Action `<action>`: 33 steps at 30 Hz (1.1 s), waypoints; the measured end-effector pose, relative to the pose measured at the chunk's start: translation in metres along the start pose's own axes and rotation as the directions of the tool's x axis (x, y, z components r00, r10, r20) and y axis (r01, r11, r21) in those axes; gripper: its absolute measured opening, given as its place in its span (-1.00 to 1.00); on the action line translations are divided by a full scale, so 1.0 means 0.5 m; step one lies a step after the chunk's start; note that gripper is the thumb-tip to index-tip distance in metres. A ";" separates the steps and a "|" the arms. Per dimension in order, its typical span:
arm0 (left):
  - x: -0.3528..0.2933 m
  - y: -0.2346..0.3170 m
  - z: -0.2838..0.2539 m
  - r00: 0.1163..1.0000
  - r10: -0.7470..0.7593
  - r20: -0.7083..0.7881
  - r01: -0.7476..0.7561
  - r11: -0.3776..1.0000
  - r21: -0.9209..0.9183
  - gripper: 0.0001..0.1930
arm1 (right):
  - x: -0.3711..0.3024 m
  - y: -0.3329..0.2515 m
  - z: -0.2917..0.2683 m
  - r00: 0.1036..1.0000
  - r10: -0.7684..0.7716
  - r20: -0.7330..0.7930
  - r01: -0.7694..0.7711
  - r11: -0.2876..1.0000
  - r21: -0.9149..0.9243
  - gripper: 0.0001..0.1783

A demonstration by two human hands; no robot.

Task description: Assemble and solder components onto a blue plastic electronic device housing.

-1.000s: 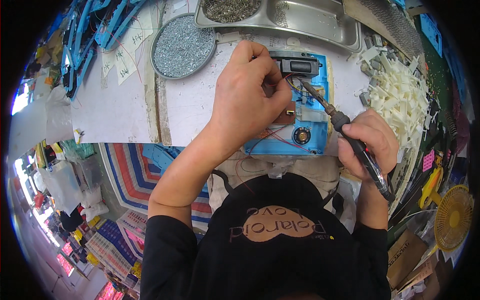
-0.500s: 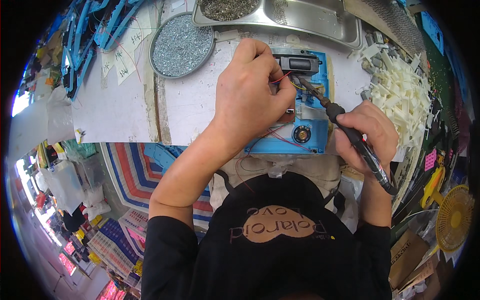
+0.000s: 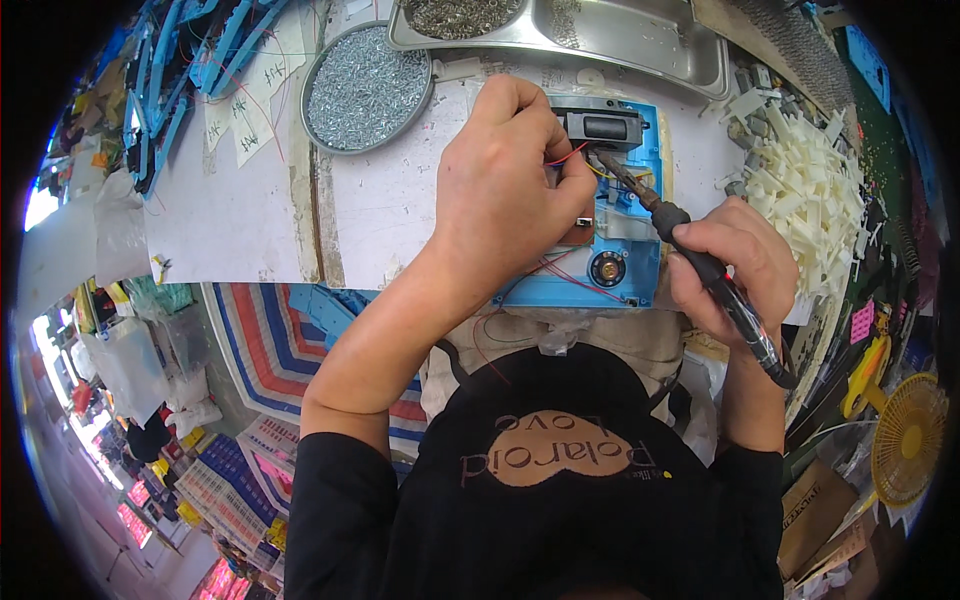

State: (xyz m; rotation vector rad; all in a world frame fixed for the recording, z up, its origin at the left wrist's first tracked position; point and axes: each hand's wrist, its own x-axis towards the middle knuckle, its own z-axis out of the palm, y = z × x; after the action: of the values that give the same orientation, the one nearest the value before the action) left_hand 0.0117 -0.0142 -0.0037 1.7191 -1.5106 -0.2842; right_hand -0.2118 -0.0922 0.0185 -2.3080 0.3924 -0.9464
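A soldering iron (image 3: 738, 312) with a black handle is gripped in my right hand (image 3: 745, 262). It slants up and to the left, its tip at the edge of a black rectangular part (image 3: 612, 128). That part sits at the top of a blue plastic casing (image 3: 565, 293) lying on the table. Beside the tip, my left hand (image 3: 505, 185) pinches a thin red wire (image 3: 571, 155); the fingertips are partly hidden behind the hand. A yellow wire (image 3: 640, 174) runs near the tip. Lower in the casing sit a round black part (image 3: 607, 268) and a brown board (image 3: 579, 236), half covered by my left hand.
A round tray of small silvery metal pieces (image 3: 365, 90) stands at the upper left. Behind the casing is a steel tray (image 3: 640, 60) with compartments. White plastic pieces (image 3: 810, 185) are heaped at the right, near a yellow fan (image 3: 908, 440). Blue plastic frames (image 3: 160, 90) pile up far left.
Almost nothing differs. The whole scene sits very slightly further right in the picture, while both hands and the soldering iron keep their places at the casing.
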 end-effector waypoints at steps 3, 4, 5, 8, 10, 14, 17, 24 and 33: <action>0.001 -0.002 0.002 0.999 0.039 -0.023 -0.039 0.999 0.025 -0.88 | 0.001 -0.002 -0.001 1.000 -0.003 -0.004 0.003 1.000 -0.005 -0.63; 0.001 -0.002 0.002 0.999 0.041 -0.026 -0.040 0.999 0.026 -0.88 | 0.001 -0.002 0.000 1.000 -0.007 -0.008 0.007 1.000 -0.007 -0.63; 0.001 -0.002 0.003 0.999 0.043 -0.030 -0.042 0.999 0.028 -0.88 | 0.001 -0.002 0.000 1.000 -0.009 -0.007 0.009 1.000 -0.004 -0.63; 0.001 -0.001 0.003 0.999 0.040 -0.031 -0.039 0.999 0.023 -0.88 | 0.000 0.000 -0.001 1.000 -0.018 -0.003 0.018 1.000 -0.008 -0.62; 0.001 0.000 0.003 0.999 0.030 -0.029 -0.029 0.999 0.020 -0.88 | 0.000 0.000 -0.002 1.000 -0.025 -0.002 0.025 0.999 -0.022 -0.62; 0.000 0.002 0.004 1.000 0.008 -0.027 -0.008 1.000 0.016 -0.88 | -0.002 0.002 -0.001 1.000 -0.021 -0.006 0.021 1.000 -0.007 -0.62; 0.000 0.004 0.004 1.000 0.002 -0.028 -0.002 1.000 0.015 -0.88 | -0.002 0.001 -0.002 1.000 -0.013 -0.004 0.013 1.000 -0.003 -0.63; -0.001 0.008 0.008 0.998 -0.039 -0.040 0.039 0.999 0.019 -0.86 | -0.009 -0.003 -0.007 1.000 -0.022 -0.004 0.022 1.000 -0.009 -0.63; -0.001 0.002 0.007 0.999 0.021 -0.041 -0.019 0.999 0.035 -0.89 | -0.017 -0.012 -0.021 1.000 -0.017 -0.026 0.017 1.000 -0.011 -0.64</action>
State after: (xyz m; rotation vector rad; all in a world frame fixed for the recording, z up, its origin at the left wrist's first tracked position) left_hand 0.0086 -0.0149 -0.0054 1.7254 -1.5098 -0.2122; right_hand -0.2250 -0.0882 0.0236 -2.3142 0.3898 -0.9857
